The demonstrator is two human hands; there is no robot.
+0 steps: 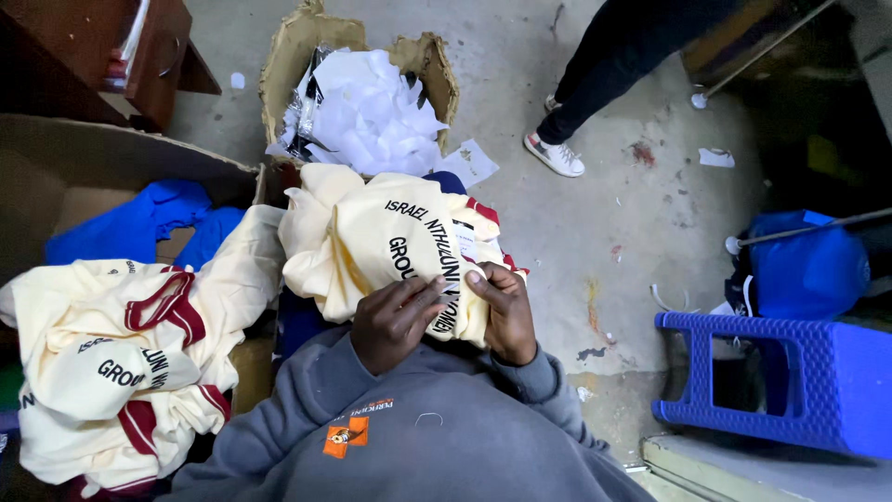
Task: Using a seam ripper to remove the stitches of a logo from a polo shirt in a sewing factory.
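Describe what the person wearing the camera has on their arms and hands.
Both arms are covered by long grey sweatshirt sleeves with ribbed cuffs ending at the wrists. The left hand and right hand are bare: no gloves, rings or watch show. The sweatshirt front carries an orange square patch with small lettering above it.

The shirt [390, 242] at centre is pale cream with black lettering and dark red trim. At 8 o'clock a pile of shirts [121, 363] shows the same cream, black print and red collar bands. Bright blue cloth [149, 223] lies at 10 o'clock in a brown cardboard box [56, 158]. At 12 o'clock, white paper [372, 112] fills a tan carton [288, 56]. The sweatshirt [418, 437] at 6 o'clock is grey with an orange patch. A blue stool [799, 372] stands at 4 o'clock. The floor [613, 223] is grey, speckled with stains.
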